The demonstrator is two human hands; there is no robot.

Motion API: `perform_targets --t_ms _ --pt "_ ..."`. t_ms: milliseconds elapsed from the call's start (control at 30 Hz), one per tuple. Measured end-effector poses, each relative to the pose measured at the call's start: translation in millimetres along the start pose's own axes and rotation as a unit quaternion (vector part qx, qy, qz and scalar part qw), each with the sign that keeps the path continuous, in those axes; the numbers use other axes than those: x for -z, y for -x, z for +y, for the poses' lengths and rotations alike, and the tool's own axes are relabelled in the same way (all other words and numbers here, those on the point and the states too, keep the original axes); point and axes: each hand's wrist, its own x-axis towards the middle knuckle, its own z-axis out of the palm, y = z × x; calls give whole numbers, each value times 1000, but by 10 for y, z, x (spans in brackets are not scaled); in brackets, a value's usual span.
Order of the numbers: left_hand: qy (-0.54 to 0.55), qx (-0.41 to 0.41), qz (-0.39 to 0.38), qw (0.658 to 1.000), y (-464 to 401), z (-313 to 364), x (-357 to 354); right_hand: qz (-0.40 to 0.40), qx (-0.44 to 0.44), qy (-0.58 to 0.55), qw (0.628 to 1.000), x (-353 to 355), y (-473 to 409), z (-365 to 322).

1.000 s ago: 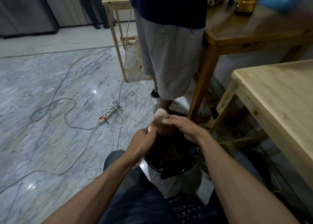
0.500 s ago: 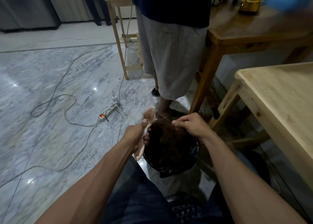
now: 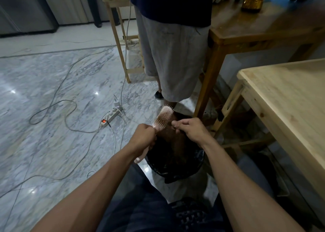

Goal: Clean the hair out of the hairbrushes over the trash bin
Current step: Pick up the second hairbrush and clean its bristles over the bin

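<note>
- A pink brush [image 3: 162, 118] is held by its handle in the left hand [image 3: 144, 137], fingers curled round it, just below the frame's centre; the bristled head is tilted up and to the right.
- The right hand [image 3: 190, 129], just right of the brush head, is closed, with thumb and forefinger pinched; a dark strand seems to be pinched, though it is too fine to be made out surely.
- Both hands are held over the black-lined bin [image 3: 175, 158] at lower centre, in which brown hair is seen.
- A power strip [image 3: 110, 118] lies on the marble floor to the left.
- A standing person's shorts [image 3: 173, 59] are seen at top centre.
</note>
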Motion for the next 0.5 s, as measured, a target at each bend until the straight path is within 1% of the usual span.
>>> perform_targets --t_ms 67,133,200,267,333,400,433,500 --pt "60 48 26 997 -62 -59 17 -4 10 36 999 15 48 -58" --pt "96 86 68 989 -139 -107 52 -6 17 75 997 58 85 -113" --pt "96 101 102 985 -220 -158 104 -6 7 87 996 120 113 -136" --pt "85 98 97 987 -244 -159 125 -9 -6 94 996 197 142 -132" --pt "52 63 75 994 -204 -111 95 -17 -10 110 994 246 132 -106" --pt "-22 -3 49 999 -128 -31 46 -48 -38 112 992 259 83 -80" --pt "-69 -37 40 996 -88 1 23 -63 -56 82 993 248 63 -84" --pt "-146 -88 38 985 -44 25 -24 -55 -64 2 996 208 23 -100"
